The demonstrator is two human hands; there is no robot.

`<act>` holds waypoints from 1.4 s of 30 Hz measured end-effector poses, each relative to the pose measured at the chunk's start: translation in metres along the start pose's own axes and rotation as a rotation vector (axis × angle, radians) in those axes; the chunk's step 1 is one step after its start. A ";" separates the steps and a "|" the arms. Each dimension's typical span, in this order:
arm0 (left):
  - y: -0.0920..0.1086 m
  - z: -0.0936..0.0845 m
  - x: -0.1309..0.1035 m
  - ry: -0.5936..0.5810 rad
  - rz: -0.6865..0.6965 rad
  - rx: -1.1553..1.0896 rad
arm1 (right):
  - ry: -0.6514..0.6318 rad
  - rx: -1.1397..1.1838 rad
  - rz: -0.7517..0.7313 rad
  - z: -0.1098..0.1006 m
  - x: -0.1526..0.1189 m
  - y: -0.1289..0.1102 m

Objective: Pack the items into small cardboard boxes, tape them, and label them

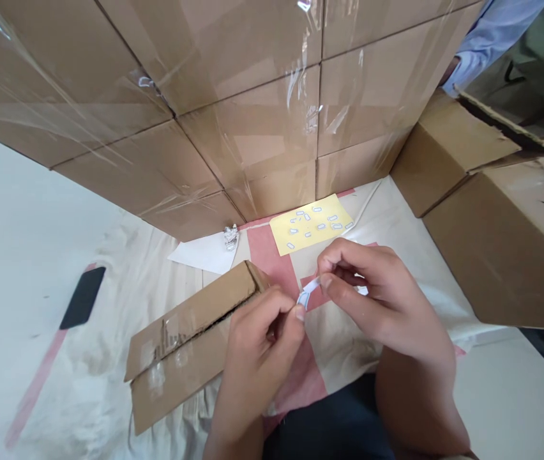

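Observation:
Between finger and thumb, my left hand (267, 332) pinches a small white piece with a blue outline (303, 299). My right hand (365, 291) is closed on a thin white strip (314, 285), which meets or nearly touches the outlined piece; the exact contact is too small to tell. Beyond both hands lies a yellow sheet (284, 237) with several small outlined pieces scattered on it. To its left a white sheet (205, 254) bears a crumpled scrap (230, 237) at its edge. Another bit of white shows behind my right fingers.
Taped, wrapped cardboard boxes (253, 108) form a wall ahead. A closed carton (181, 345) lies left of my left hand, and larger cartons (506, 243) stand at right. A black phone-like object (83, 298) rests far left. A person's blue sleeve (497, 38) shows at upper right.

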State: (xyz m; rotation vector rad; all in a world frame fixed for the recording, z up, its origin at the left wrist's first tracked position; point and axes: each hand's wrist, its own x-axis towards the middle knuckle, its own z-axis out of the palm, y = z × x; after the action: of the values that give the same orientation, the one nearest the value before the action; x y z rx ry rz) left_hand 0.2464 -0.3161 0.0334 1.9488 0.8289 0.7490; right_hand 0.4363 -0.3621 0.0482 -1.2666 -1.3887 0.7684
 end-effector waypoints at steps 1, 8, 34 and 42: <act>0.000 0.000 0.000 0.002 -0.001 -0.002 | 0.009 -0.001 0.007 0.000 0.000 0.000; 0.001 0.001 0.007 0.064 0.009 0.030 | 0.111 0.012 0.022 -0.010 -0.005 0.003; -0.074 0.002 0.262 -1.247 -0.509 0.566 | 0.293 0.061 0.060 -0.045 -0.008 0.028; -0.109 0.008 0.276 -1.294 -0.557 0.872 | 0.233 0.225 0.062 -0.045 -0.009 0.033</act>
State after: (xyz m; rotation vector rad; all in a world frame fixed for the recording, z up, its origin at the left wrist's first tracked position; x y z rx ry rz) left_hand 0.3889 -0.0603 -0.0157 2.1375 0.7762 -1.3120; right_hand 0.4877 -0.3713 0.0255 -1.1850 -1.0495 0.7697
